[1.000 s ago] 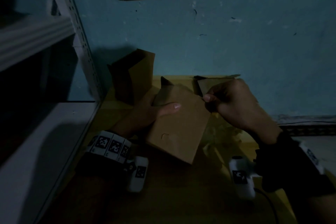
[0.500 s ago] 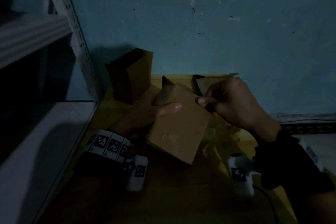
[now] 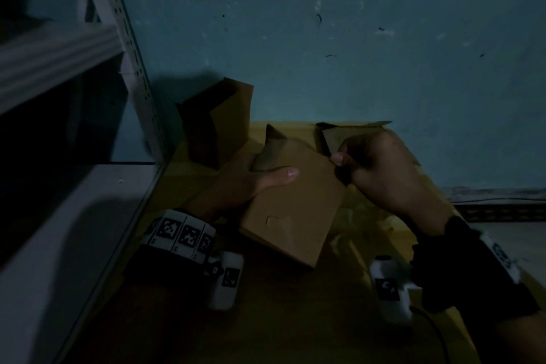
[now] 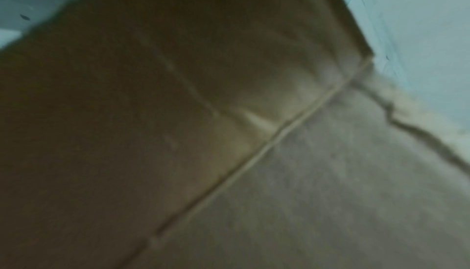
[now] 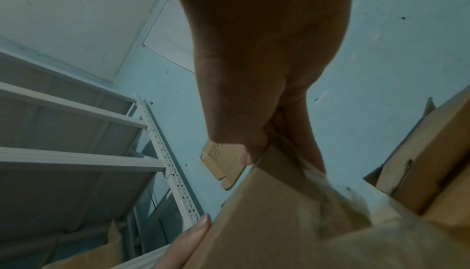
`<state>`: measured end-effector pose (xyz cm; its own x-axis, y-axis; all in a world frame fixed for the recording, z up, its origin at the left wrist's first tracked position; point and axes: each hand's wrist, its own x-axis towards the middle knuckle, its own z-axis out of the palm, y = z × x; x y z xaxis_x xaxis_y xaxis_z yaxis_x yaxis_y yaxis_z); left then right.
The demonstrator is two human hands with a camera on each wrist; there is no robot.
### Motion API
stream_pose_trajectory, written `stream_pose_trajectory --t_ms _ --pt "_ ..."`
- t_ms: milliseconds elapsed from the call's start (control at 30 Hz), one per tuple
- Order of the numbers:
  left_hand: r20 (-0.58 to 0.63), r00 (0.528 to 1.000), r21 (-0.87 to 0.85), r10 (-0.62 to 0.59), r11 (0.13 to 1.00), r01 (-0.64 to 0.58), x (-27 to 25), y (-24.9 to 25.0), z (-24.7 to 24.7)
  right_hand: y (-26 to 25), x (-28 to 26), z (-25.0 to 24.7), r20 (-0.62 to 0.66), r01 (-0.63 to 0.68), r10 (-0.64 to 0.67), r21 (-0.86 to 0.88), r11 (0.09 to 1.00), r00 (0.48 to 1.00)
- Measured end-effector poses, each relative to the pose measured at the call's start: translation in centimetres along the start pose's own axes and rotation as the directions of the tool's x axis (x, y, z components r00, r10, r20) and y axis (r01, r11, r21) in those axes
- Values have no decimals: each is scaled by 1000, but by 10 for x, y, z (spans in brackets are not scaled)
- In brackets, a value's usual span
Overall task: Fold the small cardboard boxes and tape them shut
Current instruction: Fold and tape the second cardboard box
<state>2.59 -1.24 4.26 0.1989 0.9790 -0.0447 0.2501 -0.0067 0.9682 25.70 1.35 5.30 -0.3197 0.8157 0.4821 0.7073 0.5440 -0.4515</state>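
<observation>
Left of the box [image 3: 291, 204], the rack [image 3: 130, 47]. The left hand [image 3: 236, 183] grips the box, thumb across its top panel. The right hand [image 3: 381, 168], pinching the box's far corner, has crept slightly inward; folding continues, taping not begun.

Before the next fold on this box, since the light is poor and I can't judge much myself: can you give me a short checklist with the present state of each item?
1. Left hand steadies the cardboard box, thumb across its top face: ok.
2. Right hand pinches the box's far right corner: ok, the right wrist view shows thumb and finger on the edge.
3. Box fully folded: not ok, a pointed flap sticks up at the far end.
4. Tape on the box: cannot tell, too dark.
5. Tape roll or dispenser within reach: cannot tell, none is recognisable.
6. Other open boxes stand behind, apart from the fold: ok.
</observation>
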Motion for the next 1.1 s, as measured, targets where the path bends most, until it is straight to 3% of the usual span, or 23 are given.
stream_pose_trajectory --t_ms 100,200,367,667,900,1100 --pt "-60 998 -22 21 1000 -22 0 -3 -5 -3 -1 1 -51 -65 77 210 976 996" --pt "-81 995 -53 61 996 -65 2 -4 -10 -5 -1 1 -64 -114 156 429 896 986" --pt "-143 984 -48 102 993 -110 0 -2 -7 -9 -2 -5 -97 -102 173 504 858 980" --pt "-248 951 20 185 982 -186 2 -5 -5 -3 -1 -22 -303 31 146 511 859 942" --pt "-262 941 18 212 976 -215 4 -6 -6 -6 -3 -22 -148 46 10 366 929 989" --pt "-256 938 50 234 972 -229 4 -7 -4 -8 -1 -10 -201 147 -121 122 982 972"
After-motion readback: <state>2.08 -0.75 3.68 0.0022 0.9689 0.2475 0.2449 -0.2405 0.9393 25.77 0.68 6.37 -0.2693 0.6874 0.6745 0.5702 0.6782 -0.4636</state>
